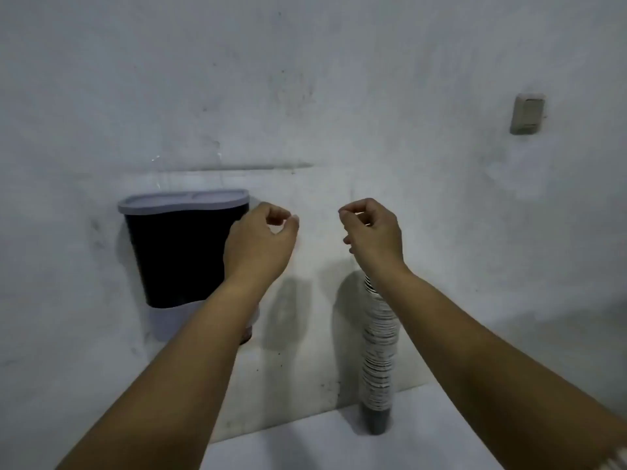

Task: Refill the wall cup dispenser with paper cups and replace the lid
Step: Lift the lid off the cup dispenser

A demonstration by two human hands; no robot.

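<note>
A dark cup dispenser (173, 259) hangs on the wall at the left, with its grey lid (183, 200) seated on top and a pale grey base below. A tall stack of paper cups (378, 361) stands on the counter against the wall, leaning slightly. My left hand (259, 237) is raised just right of the dispenser, fingers loosely curled, holding nothing. My right hand (371, 232) hovers above the top of the cup stack, fingers curled, also without anything in it. My right forearm hides the stack's upper end.
A white counter (305, 446) runs along the bottom of the view under the cup stack. A beige wall switch (527, 113) sits high on the right. The wall is scuffed white plaster.
</note>
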